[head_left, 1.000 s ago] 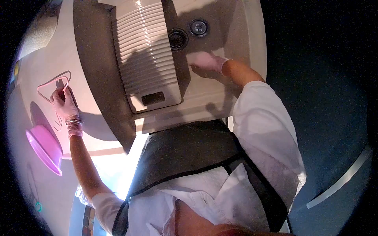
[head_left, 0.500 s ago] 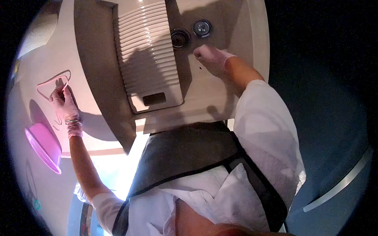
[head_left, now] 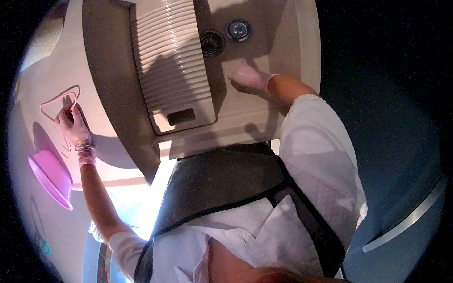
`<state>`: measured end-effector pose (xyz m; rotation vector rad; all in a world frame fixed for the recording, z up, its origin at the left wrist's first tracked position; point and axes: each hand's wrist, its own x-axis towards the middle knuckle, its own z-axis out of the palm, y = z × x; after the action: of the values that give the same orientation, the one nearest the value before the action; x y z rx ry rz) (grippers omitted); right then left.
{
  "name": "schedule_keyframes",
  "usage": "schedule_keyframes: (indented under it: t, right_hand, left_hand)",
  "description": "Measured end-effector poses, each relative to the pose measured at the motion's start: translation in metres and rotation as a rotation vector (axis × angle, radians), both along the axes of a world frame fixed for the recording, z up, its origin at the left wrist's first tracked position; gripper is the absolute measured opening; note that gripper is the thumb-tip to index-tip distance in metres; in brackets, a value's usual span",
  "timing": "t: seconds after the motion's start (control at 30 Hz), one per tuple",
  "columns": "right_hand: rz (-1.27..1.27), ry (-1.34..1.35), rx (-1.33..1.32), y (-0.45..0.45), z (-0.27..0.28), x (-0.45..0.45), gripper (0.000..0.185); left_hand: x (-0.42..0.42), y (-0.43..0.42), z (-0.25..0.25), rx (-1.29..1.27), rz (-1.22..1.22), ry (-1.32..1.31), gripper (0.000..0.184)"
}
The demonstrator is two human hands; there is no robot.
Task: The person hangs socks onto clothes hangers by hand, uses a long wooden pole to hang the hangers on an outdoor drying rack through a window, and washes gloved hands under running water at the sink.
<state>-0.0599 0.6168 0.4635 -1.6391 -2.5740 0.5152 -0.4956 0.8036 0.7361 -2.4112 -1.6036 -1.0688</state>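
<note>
My left hand, in a thin translucent glove, is closed at the fingertips on a thin pink looped frame over the pale counter. The frame looks like a clothes hanger, but my fingers cover part of it. Curved wire-like ends show beside my wrist. Inside the sink, my gloved right hand is low over the basin floor with curled fingers. Whatever is in them, if anything, is hidden. The dark drain and a round metal-and-black strainer lie just beyond that hand.
A ribbed washboard with a rectangular slot fills the left side of the sink. On the counter's left, a pink basin stands tilted in view. A curved metal handle shows on the dark surface at right.
My right hand has moved slightly toward me, over a small dark speck on the sink floor that is now covered. My left hand keeps its hold; the whole view has shifted a little.
</note>
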Motion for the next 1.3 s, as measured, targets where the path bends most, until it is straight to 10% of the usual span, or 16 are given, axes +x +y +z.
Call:
schedule_keyframes:
  t: [0.3, 0.37, 0.57, 0.7, 0.9, 1.03, 1.3]
  right_hand:
    - [-0.29, 0.208, -0.21, 0.009, 0.008, 0.002, 0.012]
    - [-0.848, 0.791, -0.235, 0.023, 0.034, 0.011, 0.017]
    - [-0.743, 0.763, -0.298, 0.079, -0.032, 0.074, 0.019]
    - [-0.676, 0.84, -0.528, 0.074, 0.018, 0.044, 0.022]
    - [-0.77, 0.402, -0.174, 0.104, -0.058, 0.012, 0.029]
    - [-0.699, 0.089, -0.354, 0.103, 0.017, -0.023, 0.029]
    - [-0.703, 0.044, -0.328, 0.128, -0.009, -0.03, 0.027]
  left_hand:
    - [-0.008, 0.005, -0.009, -0.048, -0.058, -0.115, 0.016]
    - [-0.004, 0.004, -0.004, -0.058, -0.039, -0.106, 0.017]
    - [0.005, -0.005, 0.003, -0.035, 0.043, -0.01, 0.017]
    - [-0.003, -0.001, 0.0, -0.046, 0.006, -0.061, 0.018]
    - [-0.005, 0.0, -0.001, -0.093, 0.025, -0.063, 0.016]
    - [-0.003, -0.007, -0.001, -0.109, 0.007, -0.206, 0.015]
    - [0.0, -0.003, -0.006, -0.105, -0.017, -0.215, 0.017]
